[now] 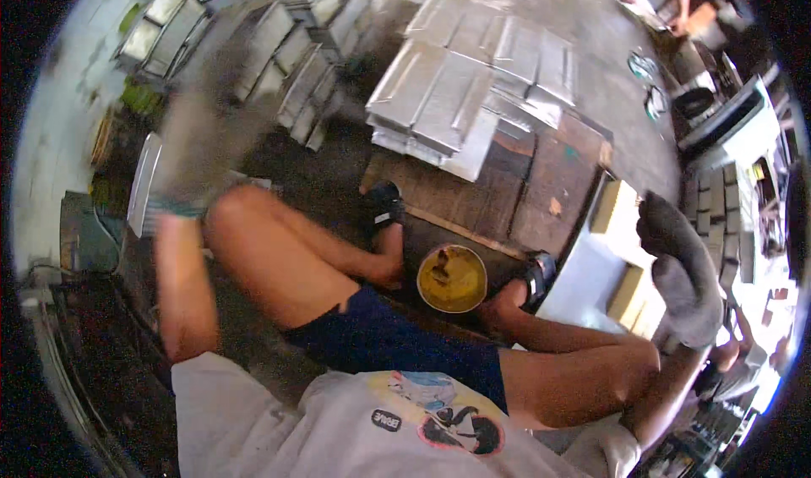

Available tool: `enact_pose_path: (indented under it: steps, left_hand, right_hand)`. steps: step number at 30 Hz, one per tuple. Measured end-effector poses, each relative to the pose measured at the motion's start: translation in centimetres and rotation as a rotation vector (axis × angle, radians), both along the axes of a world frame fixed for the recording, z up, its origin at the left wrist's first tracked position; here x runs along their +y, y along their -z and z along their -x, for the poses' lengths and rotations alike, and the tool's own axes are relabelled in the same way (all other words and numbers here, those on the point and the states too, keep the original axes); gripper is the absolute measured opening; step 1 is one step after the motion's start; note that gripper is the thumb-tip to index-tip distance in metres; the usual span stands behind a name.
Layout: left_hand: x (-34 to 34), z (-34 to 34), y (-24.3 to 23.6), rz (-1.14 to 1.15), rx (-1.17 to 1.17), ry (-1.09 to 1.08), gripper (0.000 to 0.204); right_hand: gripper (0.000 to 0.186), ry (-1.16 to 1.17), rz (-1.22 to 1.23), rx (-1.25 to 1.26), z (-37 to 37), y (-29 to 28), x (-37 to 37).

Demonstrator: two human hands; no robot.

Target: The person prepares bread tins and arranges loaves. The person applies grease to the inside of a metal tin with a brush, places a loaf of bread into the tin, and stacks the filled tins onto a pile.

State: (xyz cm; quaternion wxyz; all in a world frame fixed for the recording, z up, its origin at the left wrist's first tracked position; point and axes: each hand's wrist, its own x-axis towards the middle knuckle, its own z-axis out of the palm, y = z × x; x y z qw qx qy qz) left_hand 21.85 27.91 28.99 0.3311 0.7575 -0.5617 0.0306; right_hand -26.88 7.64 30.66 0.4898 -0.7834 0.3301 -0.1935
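Head view: pale panel (579, 267) slants lengthwise up-right; cannot tell whether hands (198, 148) (686, 288) grasp.

Left forearm (187, 296) raised nearly upright on the far left; its gloved left hand (203, 152) is blurred, the finger pose indistinct. Right forearm (672, 393) slants up and outward; its gray-gloved right hand (693, 296) is bent toward the midline, its grip unclear. Left knee (241, 207) and right knee (638, 360) spread wide, both shins converging inward.
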Motion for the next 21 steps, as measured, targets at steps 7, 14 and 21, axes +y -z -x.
enact_pose_path:
  steps: [7, 14, 21]
  left_hand:
    - [-20.6, 14.3, 15.9, -0.657, -0.083, -0.087, 0.098]
    - [-23.4, 18.3, 22.4, -0.337, -0.449, -0.4, 0.087]
    - [-24.2, 24.0, 19.3, -0.604, -0.254, -0.117, 0.083]
  right_hand:
    - [0.061, -0.251, 0.393, 0.439, 3.3, -1.1, 1.3]
    - [0.061, -0.122, 0.309, 0.497, 8.8, -0.5, 0.5]
    - [0.063, 0.082, 0.132, 0.366, 11.0, 9.3, -4.6]
